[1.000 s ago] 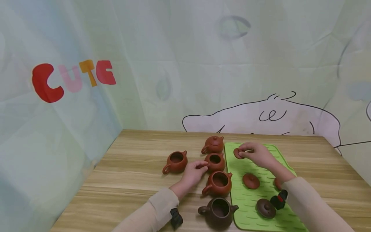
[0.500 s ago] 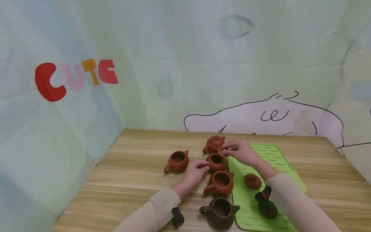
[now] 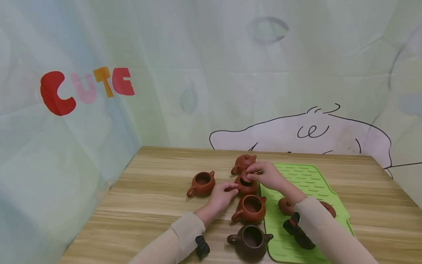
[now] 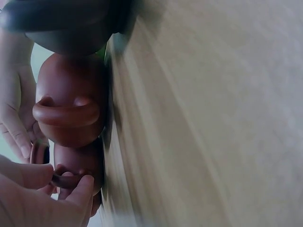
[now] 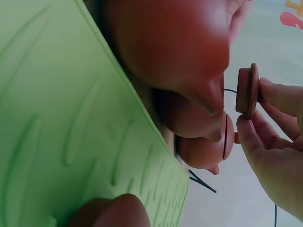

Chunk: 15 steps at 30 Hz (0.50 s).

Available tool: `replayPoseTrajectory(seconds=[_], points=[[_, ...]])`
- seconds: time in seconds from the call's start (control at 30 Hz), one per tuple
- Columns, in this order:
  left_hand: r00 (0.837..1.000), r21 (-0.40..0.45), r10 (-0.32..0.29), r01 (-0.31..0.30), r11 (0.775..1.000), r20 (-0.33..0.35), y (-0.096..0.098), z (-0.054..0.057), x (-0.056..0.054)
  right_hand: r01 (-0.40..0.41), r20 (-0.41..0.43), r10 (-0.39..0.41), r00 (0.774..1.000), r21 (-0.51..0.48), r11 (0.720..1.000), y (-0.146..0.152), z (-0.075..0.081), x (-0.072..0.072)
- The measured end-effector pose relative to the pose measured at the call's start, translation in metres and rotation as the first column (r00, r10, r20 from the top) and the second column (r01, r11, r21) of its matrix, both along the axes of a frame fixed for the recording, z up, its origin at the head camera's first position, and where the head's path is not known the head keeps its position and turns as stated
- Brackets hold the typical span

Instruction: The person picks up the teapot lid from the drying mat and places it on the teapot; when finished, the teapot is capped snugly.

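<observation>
A small reddish-brown teapot (image 3: 248, 189) stands in a row of teapots along the mat's left edge. My left hand (image 3: 221, 198) pinches its handle (image 4: 69, 180) between thumb and fingers. Above its opening, my right hand (image 3: 269, 177) holds a round reddish-brown lid (image 5: 247, 91) by the knob side, tilted over the mouth. In the right wrist view the lid is apart from the teapot. Behind stands a lidded teapot (image 3: 244, 165). Nearer me are an open larger red teapot (image 3: 250, 216) and an open dark brown teapot (image 3: 252, 253).
Another open red teapot (image 3: 203, 187) stands left of the row. On the green mat (image 3: 304, 176) lie two reddish lids, one lid (image 3: 285, 206) left of my right sleeve and another lid (image 3: 328, 209) beyond it. The wooden table (image 3: 148, 190) ends at a printed curtain (image 3: 184, 110).
My right hand has carried the lid leftward from over the green mat to above the small teapot's opening. My left hand has stayed at the handle.
</observation>
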<state>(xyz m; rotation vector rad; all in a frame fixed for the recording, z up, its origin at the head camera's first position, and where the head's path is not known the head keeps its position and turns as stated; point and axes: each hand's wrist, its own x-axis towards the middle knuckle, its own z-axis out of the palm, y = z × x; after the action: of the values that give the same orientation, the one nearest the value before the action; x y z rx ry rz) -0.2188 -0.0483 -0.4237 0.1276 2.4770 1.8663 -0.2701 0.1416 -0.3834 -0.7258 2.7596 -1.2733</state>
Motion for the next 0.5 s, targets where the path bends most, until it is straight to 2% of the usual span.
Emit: replayPoseTrajectory(seconds=[0.5], points=[[1.0,-0.014,-0.001,0.001,1.0,0.001,-0.0002,0.0007,-0.0006,-0.005,0.005,0.005,1.0,0.022,1.0,-0.0045,-0.0056,0.0001]])
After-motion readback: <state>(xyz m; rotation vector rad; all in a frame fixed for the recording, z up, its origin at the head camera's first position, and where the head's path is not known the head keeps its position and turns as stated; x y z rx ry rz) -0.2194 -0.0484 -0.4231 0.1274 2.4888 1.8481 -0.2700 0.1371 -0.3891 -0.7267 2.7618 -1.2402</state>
